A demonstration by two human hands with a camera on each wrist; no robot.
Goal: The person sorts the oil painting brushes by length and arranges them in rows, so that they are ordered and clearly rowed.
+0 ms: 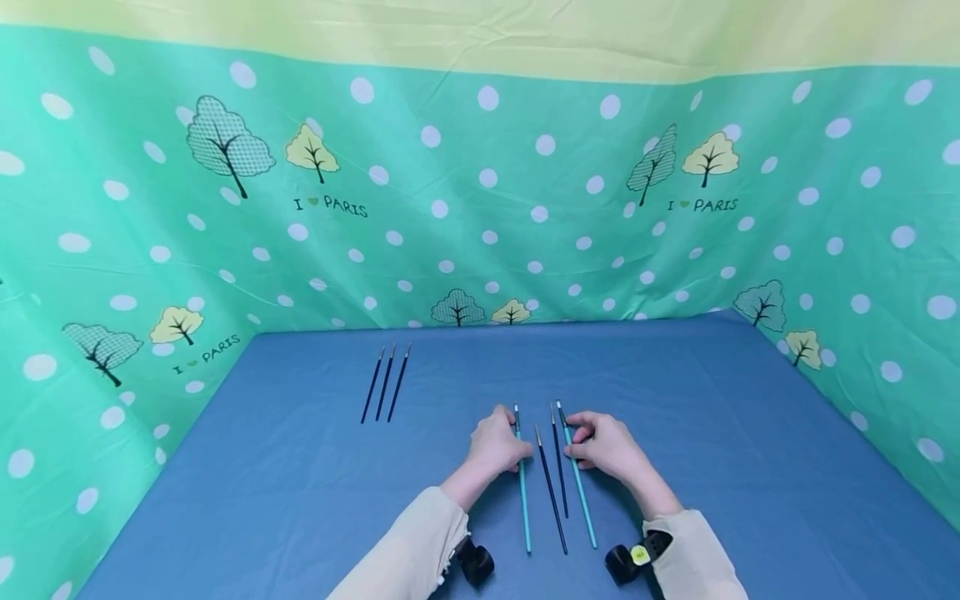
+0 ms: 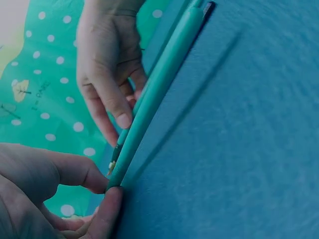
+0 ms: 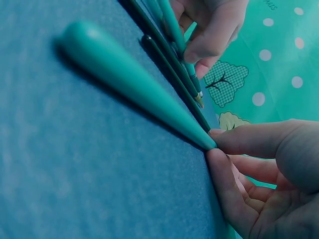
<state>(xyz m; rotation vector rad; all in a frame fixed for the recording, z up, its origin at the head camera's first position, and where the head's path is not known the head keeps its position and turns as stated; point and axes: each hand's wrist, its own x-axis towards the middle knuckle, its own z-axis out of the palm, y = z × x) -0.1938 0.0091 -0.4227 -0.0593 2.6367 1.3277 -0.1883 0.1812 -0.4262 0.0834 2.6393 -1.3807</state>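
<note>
My left hand point(image 1: 497, 443) pinches a teal-handled paintbrush point(image 1: 525, 517) between thumb and fingers; in the left wrist view the teal handle point(image 2: 154, 94) runs up from the fingertips. Another teal-handled paintbrush point(image 1: 583, 504) is pinched by my right hand point(image 1: 607, 448), and its rounded handle end point(image 3: 82, 40) looms close in the right wrist view. Both brushes point their bristles toward the back. Between them on the cloth lie two dark-handled paintbrushes, one nearer point(image 1: 553, 492) and one slightly farther back point(image 1: 560, 471).
Three thin dark paintbrushes point(image 1: 384, 383) lie side by side toward the back left of the blue tablecloth point(image 1: 262, 483). A green polka-dot curtain point(image 1: 487, 208) with trees hangs behind and along the sides. Black wrist cameras point(image 1: 475, 562) sit at both cuffs.
</note>
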